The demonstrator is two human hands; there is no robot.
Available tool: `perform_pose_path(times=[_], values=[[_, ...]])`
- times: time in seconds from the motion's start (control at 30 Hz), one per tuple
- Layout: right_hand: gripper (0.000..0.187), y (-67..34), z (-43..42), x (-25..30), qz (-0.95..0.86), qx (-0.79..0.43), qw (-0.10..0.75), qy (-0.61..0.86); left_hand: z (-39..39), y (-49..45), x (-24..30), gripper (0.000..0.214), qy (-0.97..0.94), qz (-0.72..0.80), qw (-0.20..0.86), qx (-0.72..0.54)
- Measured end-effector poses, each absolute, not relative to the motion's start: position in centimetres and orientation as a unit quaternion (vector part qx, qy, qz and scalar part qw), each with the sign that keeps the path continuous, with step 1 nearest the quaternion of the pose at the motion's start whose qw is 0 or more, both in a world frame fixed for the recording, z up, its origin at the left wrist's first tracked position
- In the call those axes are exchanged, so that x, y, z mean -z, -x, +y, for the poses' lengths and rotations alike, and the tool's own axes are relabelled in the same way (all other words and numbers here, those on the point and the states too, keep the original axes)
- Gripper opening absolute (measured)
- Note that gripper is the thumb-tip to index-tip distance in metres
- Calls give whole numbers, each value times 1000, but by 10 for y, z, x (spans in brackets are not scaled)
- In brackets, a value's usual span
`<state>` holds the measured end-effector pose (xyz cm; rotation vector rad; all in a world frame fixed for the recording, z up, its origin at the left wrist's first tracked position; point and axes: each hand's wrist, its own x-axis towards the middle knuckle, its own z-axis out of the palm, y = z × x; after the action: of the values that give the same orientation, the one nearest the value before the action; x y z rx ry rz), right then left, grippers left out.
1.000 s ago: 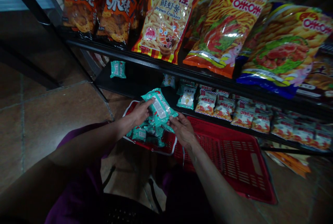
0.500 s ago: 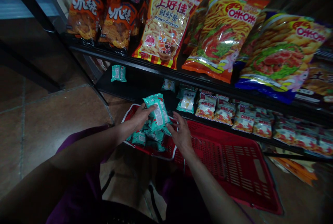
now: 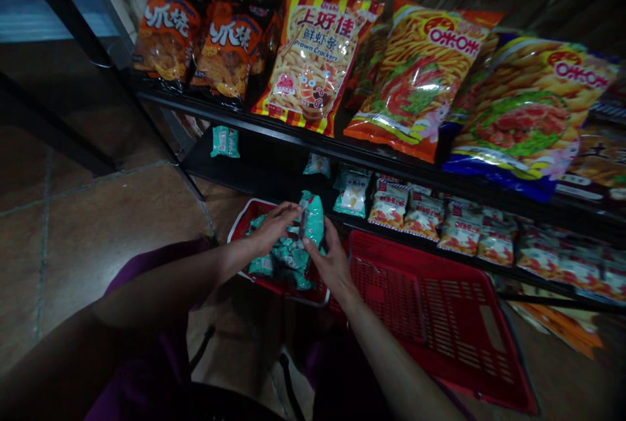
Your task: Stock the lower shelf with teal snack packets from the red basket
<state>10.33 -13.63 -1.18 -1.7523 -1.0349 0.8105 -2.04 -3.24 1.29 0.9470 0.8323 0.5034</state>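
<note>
My right hand (image 3: 333,262) is closed around a small teal snack bag (image 3: 313,217), which stands tilted on edge above a red basket (image 3: 313,295). The thumb lies on the near side of the bag. My left hand (image 3: 272,231) is to the left of the bag, fingers stretched out, the tips close to or touching its side. Beneath both hands, several more teal snack bags (image 3: 288,255) lie heaped in the basket, partly hidden by my hands.
On the black lower shelf (image 3: 264,170) stand a lone teal bag (image 3: 225,142) at left and several small white-and-red bags (image 3: 388,203) at right. Large snack bags (image 3: 317,59) line the shelf above. Another red basket (image 3: 452,323) lies to the right on the tiled floor (image 3: 88,258).
The teal bag has turned from facing me to edge-on and shifted slightly right. My right hand has taken hold of it, while my left hand has loosened from it.
</note>
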Motion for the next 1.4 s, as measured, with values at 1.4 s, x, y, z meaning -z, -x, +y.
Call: perform_pose_path(times=[1.4], values=[[46, -109, -136, -16, -141, -618, 519, 573, -13, 18, -3, 26, -357, 454, 766, -283]])
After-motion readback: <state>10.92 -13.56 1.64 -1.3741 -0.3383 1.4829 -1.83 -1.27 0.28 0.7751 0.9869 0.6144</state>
